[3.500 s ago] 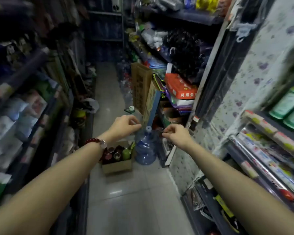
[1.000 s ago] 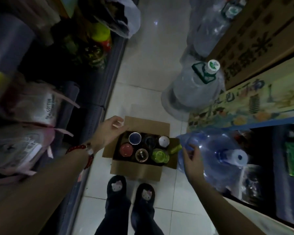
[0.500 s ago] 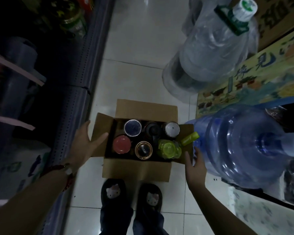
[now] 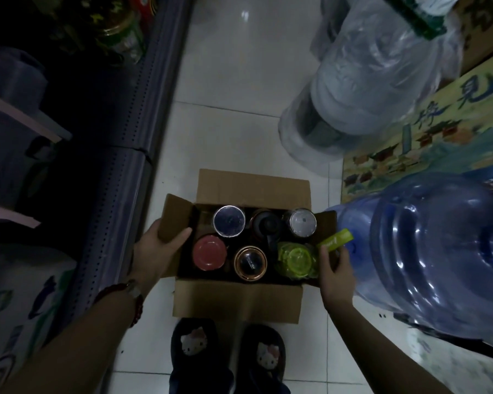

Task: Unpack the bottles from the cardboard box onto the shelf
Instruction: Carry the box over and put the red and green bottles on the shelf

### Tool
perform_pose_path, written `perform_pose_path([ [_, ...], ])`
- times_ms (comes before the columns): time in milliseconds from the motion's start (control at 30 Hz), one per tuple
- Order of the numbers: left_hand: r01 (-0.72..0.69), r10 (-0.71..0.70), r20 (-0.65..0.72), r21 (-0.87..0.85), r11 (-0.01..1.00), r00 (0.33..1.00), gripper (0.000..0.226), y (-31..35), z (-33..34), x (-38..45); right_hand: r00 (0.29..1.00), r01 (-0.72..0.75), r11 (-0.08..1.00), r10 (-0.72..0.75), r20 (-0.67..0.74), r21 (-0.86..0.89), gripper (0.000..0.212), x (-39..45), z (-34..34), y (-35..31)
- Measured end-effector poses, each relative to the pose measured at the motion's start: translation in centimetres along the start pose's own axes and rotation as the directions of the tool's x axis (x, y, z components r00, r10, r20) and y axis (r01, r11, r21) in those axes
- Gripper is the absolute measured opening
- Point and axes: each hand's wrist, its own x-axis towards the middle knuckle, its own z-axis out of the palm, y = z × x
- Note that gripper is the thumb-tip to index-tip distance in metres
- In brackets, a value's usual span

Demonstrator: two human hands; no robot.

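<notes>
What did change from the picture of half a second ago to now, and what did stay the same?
The left hand moved in and took hold of the left flap of the cardboard box. The right hand closed on the right flap, beside the green-lidded bottle. The six bottles stayed in the box, which stayed on the floor next to the blue water jug.

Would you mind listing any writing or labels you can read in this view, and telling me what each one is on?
"見": a large blue character on the yellow illustrated board at right.
A second blue character left of it: too blurred to read.
Green tag at the cardboard box edge: pale print, too small to read.
Bottle lids in the box: no legible text.
Packages on the left shelf: only blurred graphics.
</notes>
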Motion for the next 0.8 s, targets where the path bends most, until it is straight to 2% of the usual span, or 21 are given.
perform_pose_path([
  [133, -0.017, 0.017, 0.022, 0.002, 1.000, 1.000, 0.064, -0.7, -0.4, 0.4, 1.000, 0.011, 0.998, -0.010, 0.007, -0.066, 0.025, 0.7, 0.0, 0.8],
  [167, -0.018, 0.017, 0.022, 0.012, 1.000, 1.000, 0.061, -0.6, -0.4, 0.4, 1.000, 0.027, 0.996, -0.028, -0.004, -0.089, 0.022, 0.9, 0.1, 0.9],
  [267, -0.017, 0.019, -0.027, 0.051, 0.999, 0.999, 0.041, -0.6, 0.2, 0.3, 0.996, 0.071, 0.984, -0.079, -0.042, -0.166, 0.024, 1.2, 0.2, 0.7],
  [400, -0.021, 0.035, -0.113, 0.120, 0.993, 0.993, 0.029, 0.1, 0.6, 0.3, 0.993, 0.104, 0.975, -0.113, -0.035, -0.194, 0.029, 1.7, -0.1, -0.6],
  [633, -0.014, 0.042, -0.176, 0.159, 0.987, 0.984, 0.021, 2.9, -2.2, -3.0, 0.991, 0.133, 0.974, -0.133, 0.012, -0.185, 0.027, -0.5, -2.4, -4.2],
  [800, -0.035, 0.088, -0.225, 0.227, 0.973, 0.970, 0.027, 8.4, -6.4, -7.5, 0.988, 0.155, 0.975, -0.155, 0.012, -0.158, 0.029, -4.0, -6.5, -9.6],
])
